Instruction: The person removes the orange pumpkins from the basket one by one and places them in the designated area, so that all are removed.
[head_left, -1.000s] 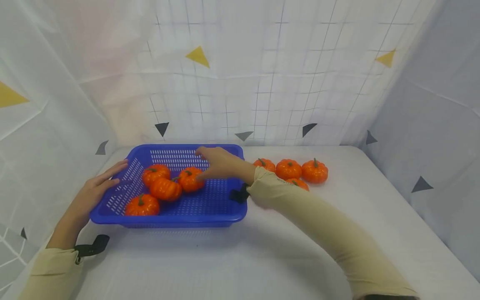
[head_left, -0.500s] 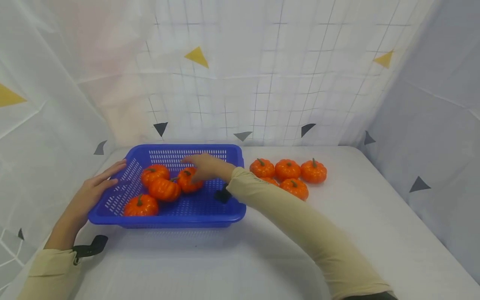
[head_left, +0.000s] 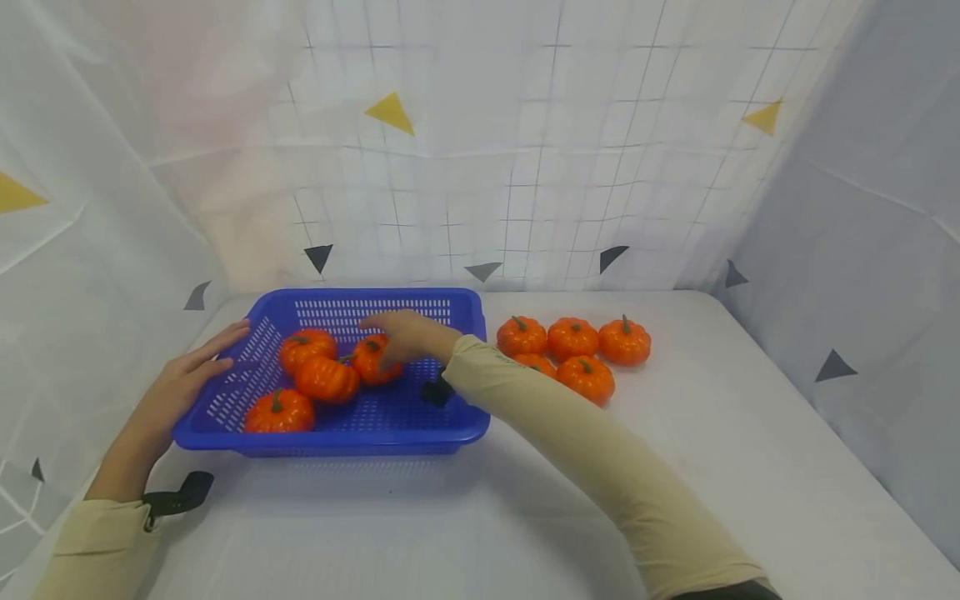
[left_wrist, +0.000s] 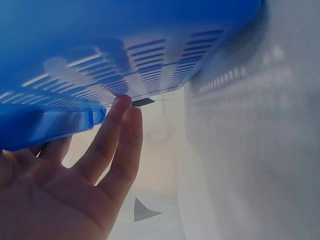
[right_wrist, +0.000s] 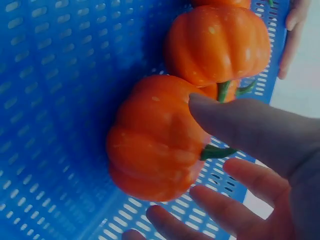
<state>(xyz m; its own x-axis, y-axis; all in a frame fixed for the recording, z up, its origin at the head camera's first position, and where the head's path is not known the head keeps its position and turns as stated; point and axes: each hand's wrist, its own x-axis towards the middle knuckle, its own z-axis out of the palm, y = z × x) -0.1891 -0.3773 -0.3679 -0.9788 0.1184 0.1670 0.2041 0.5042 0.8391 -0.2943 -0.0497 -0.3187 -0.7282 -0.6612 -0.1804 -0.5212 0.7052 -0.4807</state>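
Head view: blue slotted basket [head_left: 360,439] stands on the left part of the white desk [head_left: 712,433].
Left hand [head_left: 180,383]: rests at the rim on the left side of the basket. Fingers [left_wrist: 106,137] are extended, not curled; the left wrist view shows them beside the slotted wall, some partly hidden by the rim.
Right hand [head_left: 412,335]: is over the basket, at the right pumpkin [head_left: 367,364]. Fingers are spread and relaxed, not wrapped around it; the thumb [right_wrist: 240,125] overlaps the pumpkin near its stem. Contact cannot be told.
Basket contents: four orange pumpkins. The right pumpkin sits beside the middle pumpkin [head_left: 327,381], which is tilted on its side, stem to the right. The far-left pumpkin [head_left: 308,352] lies just beyond; the near-left pumpkin [head_left: 280,413] is upright at the near wall.
Desk pumpkins: five, right of the basket. Far row: three side by side [head_left: 573,339]. Near row: two, the left one [head_left: 536,363] partly covered by the right sleeve [head_left: 555,433].
Backdrop [head_left: 465,100]: white sheet with grid lines, yellow and dark triangles.
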